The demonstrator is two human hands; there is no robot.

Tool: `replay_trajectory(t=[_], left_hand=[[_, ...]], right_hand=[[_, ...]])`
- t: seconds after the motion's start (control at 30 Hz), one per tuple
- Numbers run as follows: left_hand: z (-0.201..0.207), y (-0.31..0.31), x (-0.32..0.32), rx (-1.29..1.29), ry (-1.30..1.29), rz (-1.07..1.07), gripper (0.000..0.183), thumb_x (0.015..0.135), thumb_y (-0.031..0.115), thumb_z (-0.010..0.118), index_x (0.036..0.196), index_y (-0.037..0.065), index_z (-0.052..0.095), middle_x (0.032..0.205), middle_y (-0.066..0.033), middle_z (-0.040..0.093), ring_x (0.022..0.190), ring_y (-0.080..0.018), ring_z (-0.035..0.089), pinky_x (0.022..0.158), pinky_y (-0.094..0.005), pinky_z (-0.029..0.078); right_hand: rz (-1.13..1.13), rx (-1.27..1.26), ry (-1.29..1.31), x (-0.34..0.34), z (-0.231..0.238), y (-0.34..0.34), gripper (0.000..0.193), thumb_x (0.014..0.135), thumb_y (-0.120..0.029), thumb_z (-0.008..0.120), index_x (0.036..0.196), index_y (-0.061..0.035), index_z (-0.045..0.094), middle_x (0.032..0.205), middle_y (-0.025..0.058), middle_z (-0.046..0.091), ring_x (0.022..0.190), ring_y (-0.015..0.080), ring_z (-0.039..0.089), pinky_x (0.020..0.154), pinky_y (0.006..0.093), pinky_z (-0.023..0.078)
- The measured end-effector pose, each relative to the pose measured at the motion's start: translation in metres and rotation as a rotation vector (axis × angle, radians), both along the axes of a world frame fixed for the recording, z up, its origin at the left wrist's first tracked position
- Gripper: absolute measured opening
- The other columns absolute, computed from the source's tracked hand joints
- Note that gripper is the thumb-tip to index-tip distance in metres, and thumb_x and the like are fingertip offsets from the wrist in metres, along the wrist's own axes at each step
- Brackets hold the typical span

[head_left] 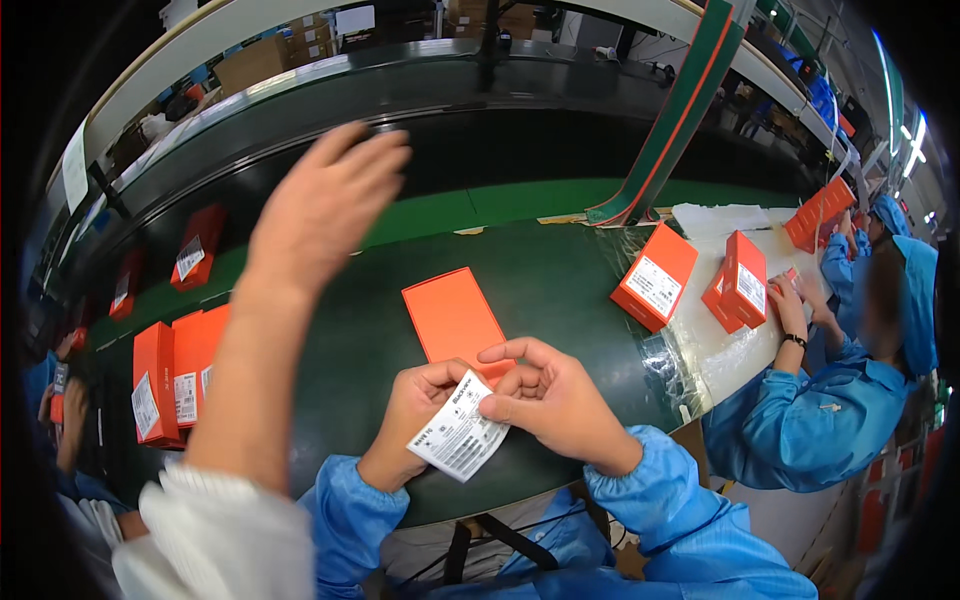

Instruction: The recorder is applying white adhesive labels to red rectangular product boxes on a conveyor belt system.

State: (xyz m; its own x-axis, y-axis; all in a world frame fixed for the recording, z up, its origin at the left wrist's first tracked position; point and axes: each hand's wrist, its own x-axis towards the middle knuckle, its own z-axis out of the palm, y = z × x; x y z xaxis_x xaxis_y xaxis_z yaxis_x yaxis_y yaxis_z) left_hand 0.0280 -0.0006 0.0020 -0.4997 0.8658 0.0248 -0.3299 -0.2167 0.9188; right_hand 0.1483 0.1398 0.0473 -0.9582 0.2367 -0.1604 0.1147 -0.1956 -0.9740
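My left hand (412,412) and my right hand (556,396), both in blue sleeves, hold a white label sheet (460,436) with black print between them at the near edge of the dark green table (560,280). The left hand's fingers curl under the sheet. The right hand's thumb and fingers pinch its upper right corner. Just beyond the hands a flat orange box (454,320) lies on the table, not touched by either hand.
Another person's arm (300,250) in a white cuff reaches from the lower left toward the black conveyor (480,150). Orange boxes with labels stand at the left (175,375) and the right (655,275). A co-worker in blue (830,400) handles boxes at the right.
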Motion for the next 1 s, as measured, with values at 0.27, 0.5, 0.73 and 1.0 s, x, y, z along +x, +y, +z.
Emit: replay_trajectory(t=[0.27,0.5,0.73,1.0], left_hand=[[-0.005,-0.010,0.013,-0.004,0.561,0.267,0.010,0.083,0.000,0.070,0.087,0.000,0.060,0.086,-0.0036,0.056,0.075,-0.0075,0.058,0.065,-0.0214,0.047],[0.010,-0.034,-0.021,0.086,0.282,0.595,0.004,0.089,-0.001,0.055,0.092,0.002,0.056,0.088,-0.0026,0.060,0.080,-0.0071,0.057,0.074,-0.0224,0.046],[0.006,-0.044,-0.052,0.191,-0.052,0.926,0.017,0.099,0.014,0.044,0.105,0.002,0.054,0.077,-0.0061,0.058,0.068,-0.0136,0.057,0.063,-0.0266,0.048],[0.009,-0.043,-0.050,0.218,-0.104,0.872,0.016,0.099,0.016,0.044,0.100,0.004,0.054,0.076,-0.0050,0.057,0.065,-0.0117,0.053,0.059,-0.0267,0.044]], right_hand=[[-0.290,0.614,0.157,0.018,-0.005,-0.020,0.018,0.078,-0.008,0.078,0.093,0.0011,0.072,0.093,0.0133,0.072,0.081,0.0193,0.069,0.076,0.0293,0.054],[-0.565,0.106,0.170,0.026,0.016,0.020,0.010,0.086,-0.006,0.072,0.088,0.0014,0.065,0.081,0.0081,0.070,0.068,0.0066,0.063,0.062,0.0194,0.048],[-0.334,0.065,-0.115,-0.016,-0.026,0.009,0.013,0.084,-0.004,0.072,0.089,0.0048,0.065,0.082,0.0103,0.071,0.071,0.0093,0.064,0.065,0.0219,0.049],[-0.325,0.079,-0.191,-0.021,-0.038,0.012,0.009,0.085,-0.005,0.071,0.085,0.0013,0.065,0.077,0.0058,0.069,0.064,0.0059,0.061,0.059,0.0193,0.046]])
